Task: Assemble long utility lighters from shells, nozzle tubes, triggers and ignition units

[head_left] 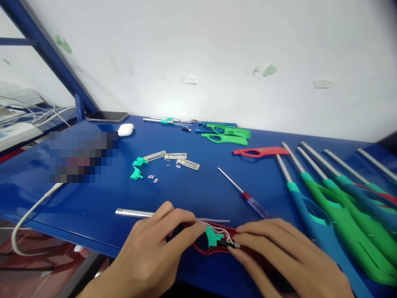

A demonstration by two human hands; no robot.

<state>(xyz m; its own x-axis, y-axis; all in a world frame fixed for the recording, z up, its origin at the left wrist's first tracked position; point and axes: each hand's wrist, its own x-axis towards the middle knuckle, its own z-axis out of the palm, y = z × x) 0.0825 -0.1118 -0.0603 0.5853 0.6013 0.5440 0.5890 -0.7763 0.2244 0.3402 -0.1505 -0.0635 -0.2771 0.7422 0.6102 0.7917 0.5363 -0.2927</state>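
Note:
Near the table's front edge lies a red lighter half-shell [203,250], open side up, with a teal trigger [212,236], white wires and a black igniter piece [226,242] in it. My left hand [155,244] is closed at the shell's left part, fingertips beside the trigger; a metal tube [133,213] sticks out to its left. Thumb and fingers of my right hand [279,252] pinch the igniter piece at its right end. A thin clear tube [217,220] lies just behind the shell.
Assembled lighters [338,211] crowd the right side. Behind are a screwdriver [245,195], a red shell [263,152], green shells [226,138], clear fuel tanks [187,164] and teal triggers [136,172]. A phone [107,116], white case [125,130] and cable [18,223] are at left.

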